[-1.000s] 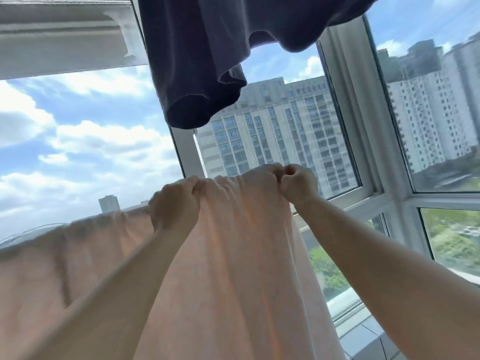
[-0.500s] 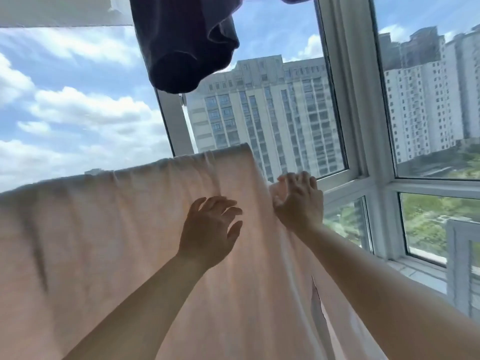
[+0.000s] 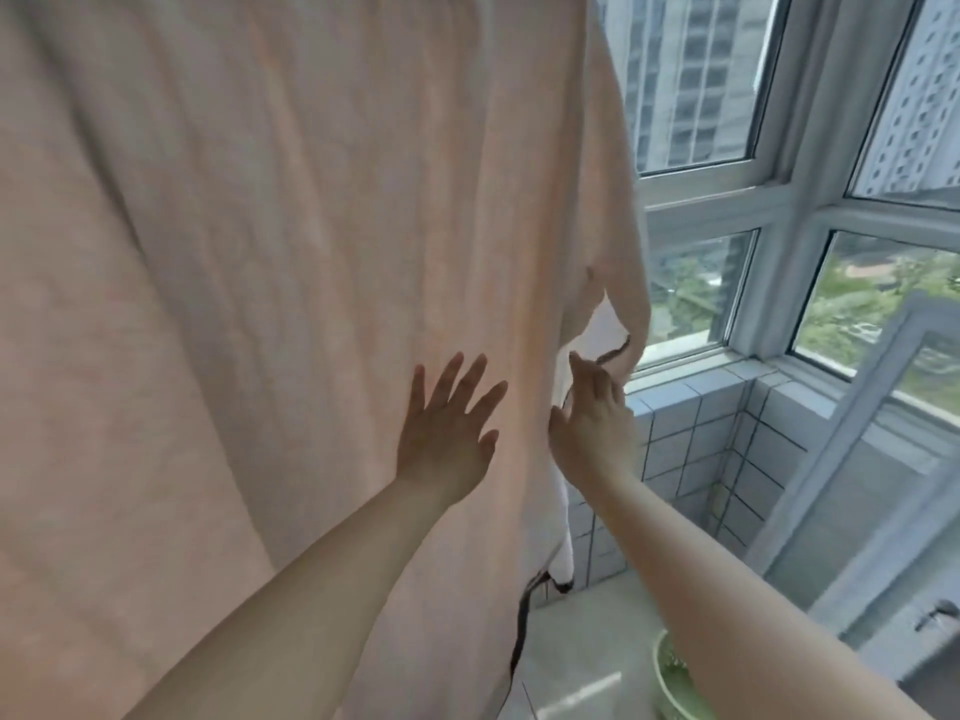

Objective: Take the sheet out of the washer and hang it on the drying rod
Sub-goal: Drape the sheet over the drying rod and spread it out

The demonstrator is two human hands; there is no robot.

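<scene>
A pale pink sheet [image 3: 270, 262] hangs down in front of me and fills the left and middle of the head view. Its top and the drying rod are out of frame. My left hand [image 3: 447, 428] lies flat against the cloth with its fingers spread. My right hand [image 3: 592, 413] is at the sheet's right edge, fingers extended, touching the edge near a dark trim line [image 3: 613, 353]. Neither hand grips the cloth.
A window frame [image 3: 727, 200] runs along the right, with a white tiled ledge [image 3: 691, 407] below it. An open window sash [image 3: 883, 459] juts in at the far right. A green basin [image 3: 670, 678] stands on the floor at the lower right.
Both hands let go of the sheet's top edge and slid down its face. My view dropped from the sky and dark garment above to the hanging cloth and the ledge.
</scene>
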